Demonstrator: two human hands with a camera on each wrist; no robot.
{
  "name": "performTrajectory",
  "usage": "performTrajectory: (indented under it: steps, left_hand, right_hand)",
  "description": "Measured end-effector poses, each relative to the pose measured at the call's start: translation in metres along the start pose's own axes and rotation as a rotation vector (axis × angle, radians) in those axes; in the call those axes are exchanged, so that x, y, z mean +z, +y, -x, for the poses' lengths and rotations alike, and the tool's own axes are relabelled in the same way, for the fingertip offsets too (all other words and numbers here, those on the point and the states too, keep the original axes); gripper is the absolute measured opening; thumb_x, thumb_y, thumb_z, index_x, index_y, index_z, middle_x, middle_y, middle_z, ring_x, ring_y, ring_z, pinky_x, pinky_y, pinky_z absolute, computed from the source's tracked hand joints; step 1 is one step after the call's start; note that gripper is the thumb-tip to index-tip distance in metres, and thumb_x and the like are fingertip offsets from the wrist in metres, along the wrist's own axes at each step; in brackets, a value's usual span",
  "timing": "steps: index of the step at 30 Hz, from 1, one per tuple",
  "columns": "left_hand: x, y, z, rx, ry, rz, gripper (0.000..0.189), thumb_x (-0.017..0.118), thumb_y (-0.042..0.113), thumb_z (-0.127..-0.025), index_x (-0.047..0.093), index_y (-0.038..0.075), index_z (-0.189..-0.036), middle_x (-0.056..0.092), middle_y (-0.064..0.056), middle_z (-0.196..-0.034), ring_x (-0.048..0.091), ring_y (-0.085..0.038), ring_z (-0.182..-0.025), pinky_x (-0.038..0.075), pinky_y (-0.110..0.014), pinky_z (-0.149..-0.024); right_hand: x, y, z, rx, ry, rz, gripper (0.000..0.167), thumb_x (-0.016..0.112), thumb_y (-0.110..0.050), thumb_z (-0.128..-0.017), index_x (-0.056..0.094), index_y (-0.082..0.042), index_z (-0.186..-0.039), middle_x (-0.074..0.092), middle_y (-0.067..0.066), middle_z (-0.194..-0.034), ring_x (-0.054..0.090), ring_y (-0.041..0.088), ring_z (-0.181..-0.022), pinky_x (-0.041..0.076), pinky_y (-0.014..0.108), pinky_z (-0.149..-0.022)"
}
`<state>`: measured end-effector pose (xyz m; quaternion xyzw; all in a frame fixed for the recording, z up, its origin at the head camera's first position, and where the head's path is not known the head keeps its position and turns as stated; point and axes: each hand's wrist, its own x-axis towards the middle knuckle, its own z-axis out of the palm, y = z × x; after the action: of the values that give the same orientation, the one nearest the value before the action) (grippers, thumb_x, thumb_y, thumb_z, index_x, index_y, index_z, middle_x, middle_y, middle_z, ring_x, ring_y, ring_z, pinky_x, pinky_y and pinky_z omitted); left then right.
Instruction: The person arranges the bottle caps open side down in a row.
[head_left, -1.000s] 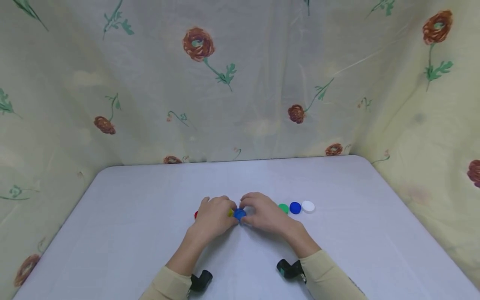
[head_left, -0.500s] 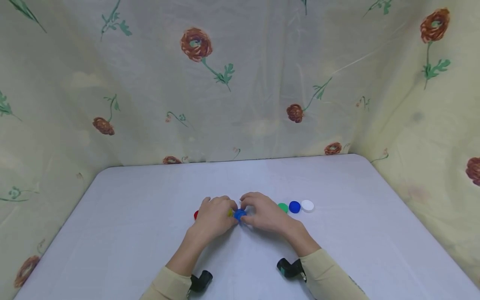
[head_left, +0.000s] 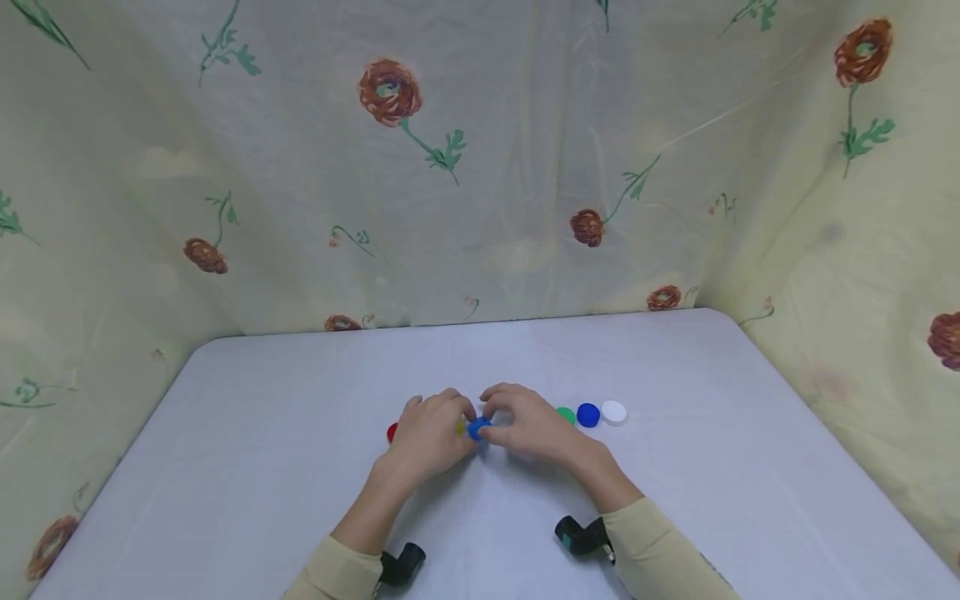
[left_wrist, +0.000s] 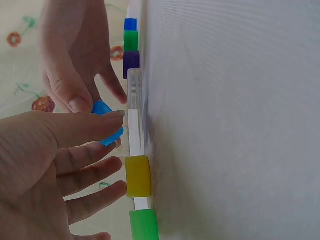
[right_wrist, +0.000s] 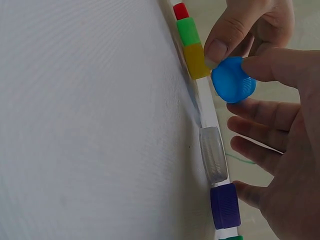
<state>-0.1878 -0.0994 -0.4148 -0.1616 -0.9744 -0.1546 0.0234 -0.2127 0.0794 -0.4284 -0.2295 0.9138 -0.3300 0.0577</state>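
Note:
A light blue bottle cap [head_left: 478, 428] is held between my two hands, tilted and a little above the white table. My left hand [head_left: 431, 429] pinches it with thumb and index finger from the left, the other fingers loosely extended in the left wrist view. From the opposite side my right hand [head_left: 532, 425] pinches the same cap [right_wrist: 234, 80] between thumb and index finger. Near the left fingers stand a yellow cap [left_wrist: 138, 176] and a green cap [left_wrist: 144, 225]. A clear cap [right_wrist: 213, 154] and a purple cap [right_wrist: 226, 206] stand beneath the right hand, mostly hidden in the head view.
The caps form a row across the white table [head_left: 480, 525]. A red cap [head_left: 392, 432] peeks out left of my left hand. Right of my right hand are a green cap [head_left: 566, 415], a dark blue cap [head_left: 588, 415] and a white cap [head_left: 613, 412]. Flowered cloth [head_left: 480, 167] hangs behind.
The light blue cap has tilted slightly between my fingers, and the right thumb now lies more across it. Both hands stay in nearly the same place; the head view has shifted slightly.

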Motion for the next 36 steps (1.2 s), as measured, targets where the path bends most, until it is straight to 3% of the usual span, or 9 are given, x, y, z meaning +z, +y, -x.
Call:
performTrajectory:
  steps: [9, 16, 20, 26, 36]
  left_hand:
    - [0.0002, -0.0001, 0.0002, 0.023, 0.017, 0.025, 0.027, 0.077, 0.033, -0.085, 0.076, 0.016, -0.106, 0.073, -0.001, -0.111, 0.067, -0.022, -0.106, 0.044, -0.052, -0.096]
    - [-0.0018, 0.0009, 0.0009, 0.069, 0.058, -0.004, 0.023, 0.074, 0.028, -0.089, 0.076, 0.015, -0.108, 0.075, -0.001, -0.108, 0.068, -0.021, -0.108, 0.041, -0.059, -0.103]
    - [-0.0021, 0.0015, 0.0014, 0.064, 0.063, -0.019, 0.017, 0.072, 0.024, -0.091, 0.075, 0.014, -0.104, 0.075, 0.000, -0.101, 0.069, -0.021, -0.103, 0.038, -0.063, -0.106]
    - [-0.0011, 0.0015, 0.0017, 0.038, 0.039, -0.017, 0.018, 0.070, 0.022, -0.093, 0.072, 0.012, -0.107, 0.071, 0.000, -0.094, 0.069, -0.021, -0.098, 0.035, -0.065, -0.109]
    - [-0.0020, 0.0018, 0.0026, 0.033, 0.007, -0.002, 0.025, 0.066, 0.022, -0.095, 0.069, 0.010, -0.117, 0.072, -0.002, -0.101, 0.068, -0.024, -0.105, 0.034, -0.066, -0.110]
  right_hand:
    - [-0.0034, 0.0007, 0.0018, -0.005, 0.031, -0.065, 0.016, 0.069, -0.028, -0.091, 0.072, -0.013, -0.093, 0.063, 0.008, -0.134, 0.052, 0.030, -0.134, 0.039, 0.050, -0.114]
    - [-0.0073, 0.0033, 0.0019, -0.017, 0.044, -0.108, 0.021, 0.065, -0.032, -0.094, 0.072, -0.012, -0.097, 0.063, 0.009, -0.133, 0.055, 0.030, -0.131, 0.042, 0.049, -0.111]
    - [-0.0075, 0.0033, 0.0015, -0.008, 0.040, -0.116, 0.021, 0.066, -0.031, -0.094, 0.072, -0.011, -0.097, 0.063, 0.009, -0.134, 0.054, 0.030, -0.131, 0.042, 0.048, -0.111]
    - [-0.0064, 0.0056, 0.0007, -0.037, 0.051, -0.090, 0.016, 0.067, -0.026, -0.093, 0.072, -0.012, -0.098, 0.064, 0.010, -0.133, 0.055, 0.031, -0.131, 0.041, 0.049, -0.112]
    - [-0.0073, 0.0063, 0.0009, -0.091, 0.089, -0.037, 0.014, 0.069, -0.023, -0.091, 0.074, -0.014, -0.101, 0.065, 0.008, -0.131, 0.056, 0.028, -0.130, 0.041, 0.049, -0.112]
